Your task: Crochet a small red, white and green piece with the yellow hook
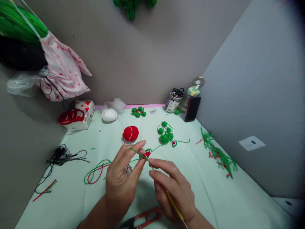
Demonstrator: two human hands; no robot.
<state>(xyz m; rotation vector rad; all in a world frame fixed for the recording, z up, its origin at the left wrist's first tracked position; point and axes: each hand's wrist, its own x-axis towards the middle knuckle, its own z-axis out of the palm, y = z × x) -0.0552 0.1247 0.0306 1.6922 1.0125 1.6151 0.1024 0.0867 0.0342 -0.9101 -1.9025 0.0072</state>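
Observation:
Between thumb and fingers, my left hand [126,170] pinches a small red and green crochet piece [148,153]. Green yarn runs over its raised index finger. My right hand [175,187] grips a crochet hook [175,205] with a yellow handle, its metal tip meeting the piece at the left fingertips. From the piece, a green strand leads back to a green yarn ball [166,137]. Loose red and green yarn tails [97,171] loop on the table to the left. Below the hands lie red-handled thread snips [145,218], partly hidden.
Behind the hands sits a red yarn ball [131,133], with a white yarn ball [109,115] farther back. Black cord [60,157] lies left; green and red scraps [218,152] lie right. A phone [192,109] leans by a bottle [184,103]. A tissue box [87,111] stands back left.

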